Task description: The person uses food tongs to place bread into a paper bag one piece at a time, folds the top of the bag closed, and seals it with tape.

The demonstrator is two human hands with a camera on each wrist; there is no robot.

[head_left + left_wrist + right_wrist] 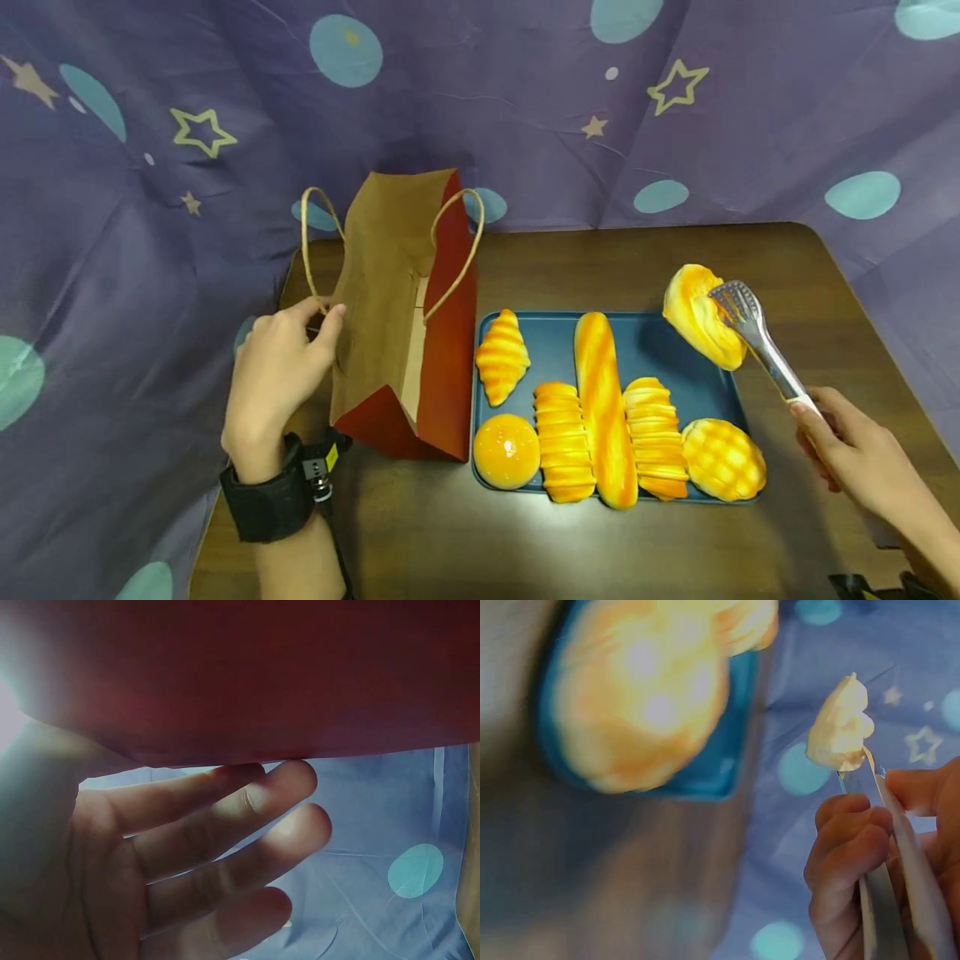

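Observation:
My right hand (pixel 855 458) grips metal tongs (pixel 780 367), whose tips pinch a glossy yellow bread roll (pixel 693 312) above the tray's far right corner. In the right wrist view this roll (pixel 841 731) stands out at the end of the tongs. A red paper bag (pixel 450 367) with a brown inside and two cord handles stands upright with its mouth open. At its left rim, my left hand (pixel 273 367) pinches the edge near a handle's base. The left wrist view shows the fingers (pixel 225 832) against the red outer wall, the thumb hidden behind it.
Right of the bag, a blue tray (pixel 551 333) bears a croissant (pixel 502 358), a round glazed bun (pixel 506 451), a long loaf (pixel 603 408), two ridged rolls and a crisscross-topped bun (pixel 723 460). A patterned purple cloth (pixel 525 108) hangs behind the wooden table (pixel 420 533).

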